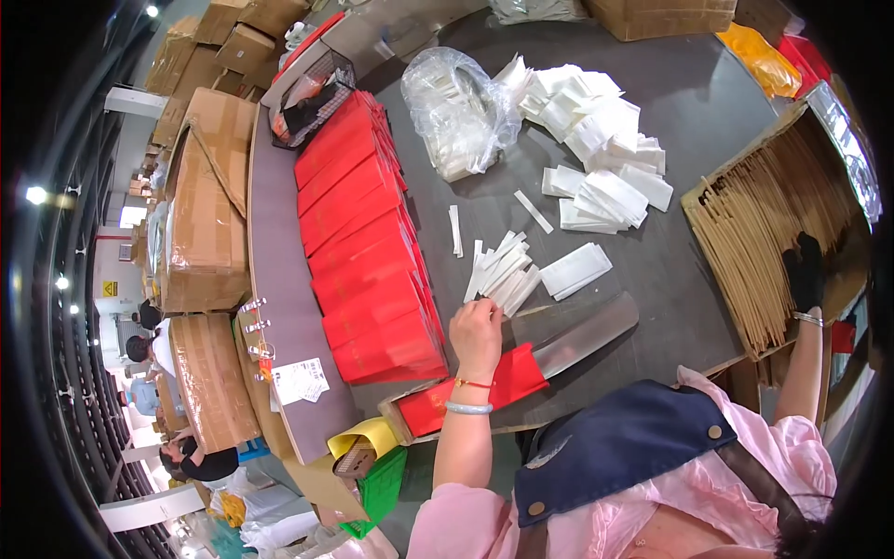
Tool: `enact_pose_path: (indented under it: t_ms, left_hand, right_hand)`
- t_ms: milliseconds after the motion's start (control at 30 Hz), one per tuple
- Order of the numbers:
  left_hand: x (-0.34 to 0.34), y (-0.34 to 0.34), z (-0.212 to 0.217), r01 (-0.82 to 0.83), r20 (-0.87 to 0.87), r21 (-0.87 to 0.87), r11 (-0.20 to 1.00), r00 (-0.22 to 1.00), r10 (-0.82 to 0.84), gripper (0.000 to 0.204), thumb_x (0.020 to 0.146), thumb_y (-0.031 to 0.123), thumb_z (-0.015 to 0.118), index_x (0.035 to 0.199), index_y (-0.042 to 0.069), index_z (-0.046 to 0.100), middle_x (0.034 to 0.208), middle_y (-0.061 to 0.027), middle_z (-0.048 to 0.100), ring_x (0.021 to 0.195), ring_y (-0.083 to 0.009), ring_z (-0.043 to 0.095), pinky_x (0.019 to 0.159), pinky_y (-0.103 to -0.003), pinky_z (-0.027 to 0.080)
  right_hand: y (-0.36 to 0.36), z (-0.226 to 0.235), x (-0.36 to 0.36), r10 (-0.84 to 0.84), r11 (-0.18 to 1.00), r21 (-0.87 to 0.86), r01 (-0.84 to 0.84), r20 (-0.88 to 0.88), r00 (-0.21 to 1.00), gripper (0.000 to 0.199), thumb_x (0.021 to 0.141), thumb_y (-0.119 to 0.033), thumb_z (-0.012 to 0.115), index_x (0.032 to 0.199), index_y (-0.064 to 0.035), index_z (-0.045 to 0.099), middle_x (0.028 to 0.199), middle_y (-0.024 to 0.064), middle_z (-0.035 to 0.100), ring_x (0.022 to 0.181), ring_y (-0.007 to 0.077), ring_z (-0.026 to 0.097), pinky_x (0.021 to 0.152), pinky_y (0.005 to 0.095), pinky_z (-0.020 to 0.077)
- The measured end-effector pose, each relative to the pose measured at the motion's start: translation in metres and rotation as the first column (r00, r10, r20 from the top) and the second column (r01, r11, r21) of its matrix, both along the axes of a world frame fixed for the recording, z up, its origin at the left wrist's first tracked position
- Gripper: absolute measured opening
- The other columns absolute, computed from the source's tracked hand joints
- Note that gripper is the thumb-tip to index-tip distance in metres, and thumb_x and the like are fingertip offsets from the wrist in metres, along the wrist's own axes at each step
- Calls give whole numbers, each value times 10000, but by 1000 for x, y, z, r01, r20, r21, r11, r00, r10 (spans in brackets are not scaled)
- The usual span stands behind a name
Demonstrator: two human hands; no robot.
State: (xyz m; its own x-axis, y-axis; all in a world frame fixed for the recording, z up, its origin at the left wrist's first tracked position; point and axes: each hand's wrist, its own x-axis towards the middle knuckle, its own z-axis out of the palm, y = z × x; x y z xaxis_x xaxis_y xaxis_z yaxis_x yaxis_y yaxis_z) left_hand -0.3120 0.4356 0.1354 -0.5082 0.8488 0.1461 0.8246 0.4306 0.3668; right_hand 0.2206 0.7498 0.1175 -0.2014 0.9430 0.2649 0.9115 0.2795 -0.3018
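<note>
Pink sleeve and navy apron (619, 438) are filling the lower edge, nearest the lens. Left hand (476, 333) is being held over the near end of a fanned pile of white paper sleeves (503, 270) on the grey table (670, 121); fingers are curled together, apparently pinching the lowest sleeves, though the actual grip is hidden under the knuckles. Just below the wrist, a red envelope (470, 391) is lying flat beside a clear glossy sheet (577, 331). Right hand (804, 270), dark-gloved, is being pushed into a cardboard box (736, 172) of tan sticks (778, 233); fingers are closed down among the sticks, and whether one is clamped cannot be told.

A long overlapped row of red envelopes (368, 233) is being kept along the table's left side. More white sleeves (596, 130) and a clear plastic bag (461, 107) are sitting further back.

Judgement: a single sleeve is best being peeled from the fan's edge, so the pile is not being dragged; one stick only is best being drawn lengthways, so neighbours are not being spilled.
</note>
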Motion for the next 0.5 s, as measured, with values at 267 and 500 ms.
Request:
enact_pose_path:
  t_ms: [267,500]
  left_hand:
    - [1,5,1,27,133,44,999,991,-33,113,781,71,698,881,36,656,788,-144,645,754,-345,634,674,-418,508]
    - [-3,3,3,-47,208,33,998,977,40,104,757,47,717,836,8,662,791,-159,637,732,-342,629,665,-399,508]
  right_hand:
    - [7,-25,12,10,997,-73,5,199,980,354,899,-214,576,1175,6,607,1202,168,618,1143,326,566,973,377,443]
    - [6,-33,14,-53,998,-35,56,78,995,337,950,-233,535,1162,17,614,1172,184,633,1129,331,577,963,377,452]
